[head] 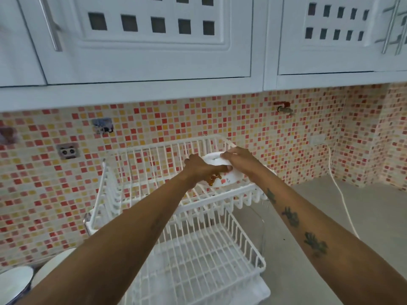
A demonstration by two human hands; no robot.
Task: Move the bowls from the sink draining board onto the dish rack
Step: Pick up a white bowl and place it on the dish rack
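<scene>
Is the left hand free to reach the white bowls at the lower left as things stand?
Probably not yet: the left hand and right hand both hold a white patterned bowl over the white wire dish rack's top tier. The white bowls sit unobstructed.

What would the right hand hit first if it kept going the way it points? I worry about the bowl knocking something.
The right hand points up-left toward the dish rack back rail, so likely that, then the tiled wall. Depth is unclear.
</scene>
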